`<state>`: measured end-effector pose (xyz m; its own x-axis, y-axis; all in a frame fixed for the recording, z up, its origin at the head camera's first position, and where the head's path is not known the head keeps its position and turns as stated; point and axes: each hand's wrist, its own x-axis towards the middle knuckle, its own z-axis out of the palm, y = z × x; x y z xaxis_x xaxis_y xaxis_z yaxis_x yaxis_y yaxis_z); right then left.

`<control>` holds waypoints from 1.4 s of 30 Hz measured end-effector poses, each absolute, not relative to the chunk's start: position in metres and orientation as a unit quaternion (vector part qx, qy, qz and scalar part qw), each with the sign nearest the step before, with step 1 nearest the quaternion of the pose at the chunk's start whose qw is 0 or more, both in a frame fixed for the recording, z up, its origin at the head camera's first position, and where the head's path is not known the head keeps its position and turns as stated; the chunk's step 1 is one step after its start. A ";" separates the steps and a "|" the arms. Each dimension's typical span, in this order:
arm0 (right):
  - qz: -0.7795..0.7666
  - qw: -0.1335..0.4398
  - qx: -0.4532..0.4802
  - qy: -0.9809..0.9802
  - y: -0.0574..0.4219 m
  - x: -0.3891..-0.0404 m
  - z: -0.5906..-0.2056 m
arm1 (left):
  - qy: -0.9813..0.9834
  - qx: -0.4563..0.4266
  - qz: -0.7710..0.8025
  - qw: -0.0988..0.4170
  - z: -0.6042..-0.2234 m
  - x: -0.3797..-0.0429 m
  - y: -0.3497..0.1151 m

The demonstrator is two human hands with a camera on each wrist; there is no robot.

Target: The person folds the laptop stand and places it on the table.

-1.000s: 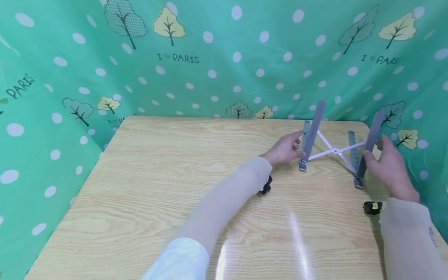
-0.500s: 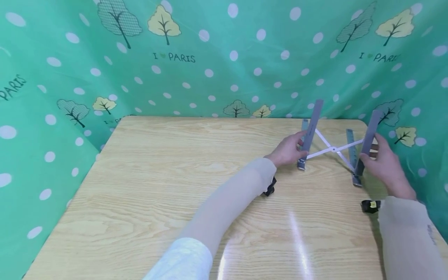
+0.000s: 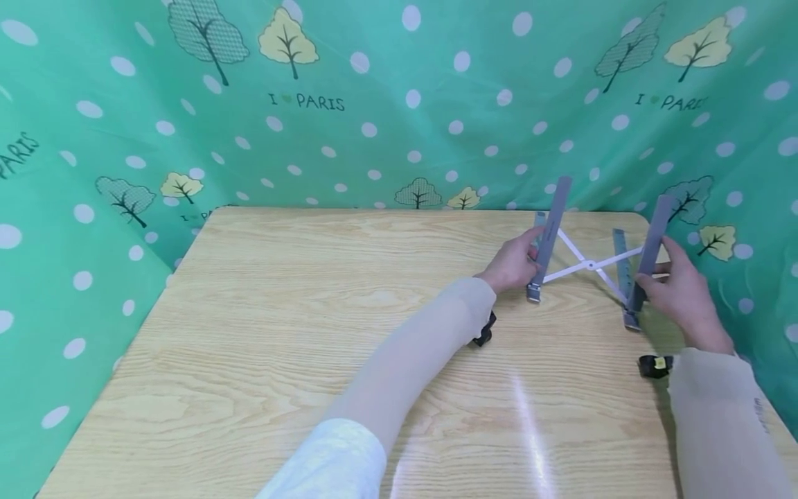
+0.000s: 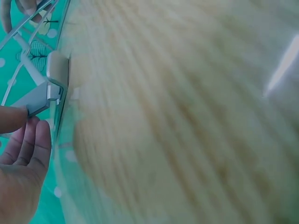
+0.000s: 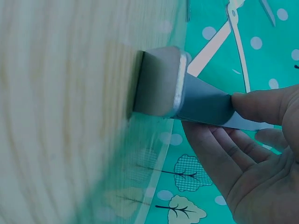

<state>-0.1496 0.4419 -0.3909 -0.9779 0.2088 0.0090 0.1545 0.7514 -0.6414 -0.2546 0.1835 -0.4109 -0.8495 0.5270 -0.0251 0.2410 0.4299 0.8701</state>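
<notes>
A grey metal folding laptop stand (image 3: 552,227) stands at the back right of the table, its two upper arms raised at a slant above the base bars. White crossed struts (image 3: 590,265) join its two sides. My left hand (image 3: 512,265) pinches the left upper arm between thumb and fingers; the left wrist view shows the thumb (image 4: 13,118) on one face of that metal. On the other side, my right hand (image 3: 682,294) grips the right upper arm. In the right wrist view the thumb (image 5: 261,105) presses its edge, with the fingers behind it partly hidden.
The wooden table (image 3: 280,333) stretches left and toward me from the stand. A green polka-dot cloth (image 3: 349,159) hangs close behind and beside the table. Dark wrist cameras (image 3: 654,366) sit at both cuffs, low over the tabletop.
The left hand's fingers have come onto the left upper arm from beside it. My right hand has closed around the right one. The stand keeps its shape; the view has shifted slightly.
</notes>
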 end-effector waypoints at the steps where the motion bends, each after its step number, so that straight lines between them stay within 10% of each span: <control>1: 0.339 0.039 -0.097 -0.935 0.442 -0.150 -0.391 | 0.835 0.229 0.480 0.145 -0.412 -0.255 0.184; 42: 0.360 0.039 -0.140 -0.921 0.421 -0.159 -0.392 | 0.811 0.243 0.512 0.143 -0.421 -0.266 0.161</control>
<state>-0.1586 0.4211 -0.3921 -0.9578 0.2860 -0.0287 0.2296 0.7012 -0.6750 -0.2657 0.1613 -0.4210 -0.8407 0.5412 0.0170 0.2482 0.3574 0.9003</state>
